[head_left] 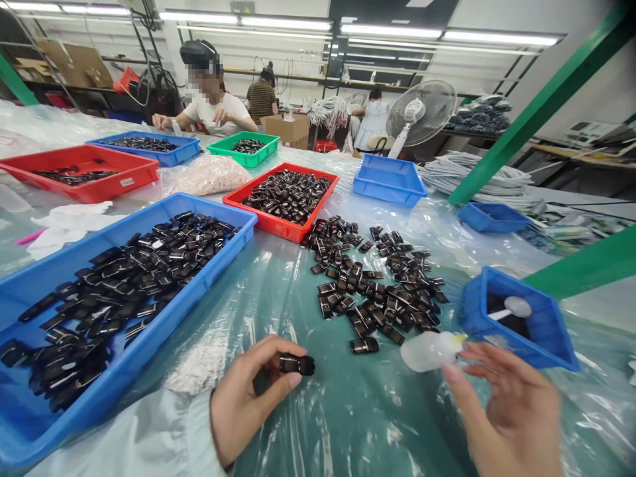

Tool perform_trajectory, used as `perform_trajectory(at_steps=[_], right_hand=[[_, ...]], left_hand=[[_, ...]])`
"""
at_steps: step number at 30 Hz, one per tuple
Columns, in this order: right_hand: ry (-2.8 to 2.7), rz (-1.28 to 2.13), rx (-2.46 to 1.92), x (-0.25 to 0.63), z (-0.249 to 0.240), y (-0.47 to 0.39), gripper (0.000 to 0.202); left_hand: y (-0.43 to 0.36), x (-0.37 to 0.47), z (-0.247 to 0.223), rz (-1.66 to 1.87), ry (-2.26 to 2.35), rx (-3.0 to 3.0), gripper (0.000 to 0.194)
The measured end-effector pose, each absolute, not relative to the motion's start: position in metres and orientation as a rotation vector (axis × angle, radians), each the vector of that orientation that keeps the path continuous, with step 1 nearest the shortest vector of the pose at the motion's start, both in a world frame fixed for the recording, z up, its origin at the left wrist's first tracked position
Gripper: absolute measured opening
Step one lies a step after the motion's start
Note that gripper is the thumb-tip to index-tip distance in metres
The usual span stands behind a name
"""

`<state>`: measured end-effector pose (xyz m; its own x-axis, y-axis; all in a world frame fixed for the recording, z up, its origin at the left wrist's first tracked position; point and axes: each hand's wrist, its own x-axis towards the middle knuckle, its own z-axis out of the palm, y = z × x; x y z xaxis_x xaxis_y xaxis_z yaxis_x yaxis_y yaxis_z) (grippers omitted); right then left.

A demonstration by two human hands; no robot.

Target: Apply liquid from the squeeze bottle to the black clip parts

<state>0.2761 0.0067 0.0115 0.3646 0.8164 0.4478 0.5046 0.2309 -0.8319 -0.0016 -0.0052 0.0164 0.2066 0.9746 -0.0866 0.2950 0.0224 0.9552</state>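
At the bottom centre of the frame the left hand [248, 397] pinches a small black cartridge [297, 364] between thumb and forefinger, the other fingers curled loosely beneath; the piece lies with its long axis nearly level across the picture, its free end pointing right, toward the other hand. At the lower right the right hand [501, 414] is half open, fingers spread and bent, its fingertips touching the rear of a small translucent squeeze bottle [430, 350] with a yellowish cap; whether it truly grips the bottle or only steadies it I cannot tell. The bottle lies tilted, its rounded body pointing left toward the cartridge, so the two held things face each other across a bare stretch of the clear plastic sheeting [348, 424] that covers the table, near but not touching. The cartridge sits to the left of the bottle and slightly lower in the frame. Just above the gap between them lies a loose heap of black cartridges [377, 285], one stray piece at its lower edge nearest the bottle. To the right of the bottle stands a small blue bin [546, 331] with a white spoon-like scoop in it, just beside the right hand. A large blue tray [149, 331] filled with the same pieces fills the left side, close to the left wrist, and a red tray [258, 205] of them sits in the upper middle. Another person sits at the upper left, well apart.
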Motion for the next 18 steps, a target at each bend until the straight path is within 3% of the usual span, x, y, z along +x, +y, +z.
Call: perform_trajectory(at_steps=[4,7,12,18], right_hand=[[-1.755,0.067,-1.39,0.263,0.019,-0.009,0.014],[-2.105,-0.018,-1.514,0.247,0.012,-0.007,0.022],[-2.241,-0.466,-1.646,0.23,0.0,0.011,0.035],[-2.282,-0.513,-1.654,0.229,0.003,0.019,0.032]], left_hand=[[-0.006,0.0,0.017,0.865,1.276,1.497,0.019],[-0.007,0.0,0.017,0.871,1.303,1.523,0.019],[-0.007,0.0,0.018,0.855,1.292,1.542,0.02],[-0.007,0.001,0.018,0.908,1.288,1.583,0.019]])
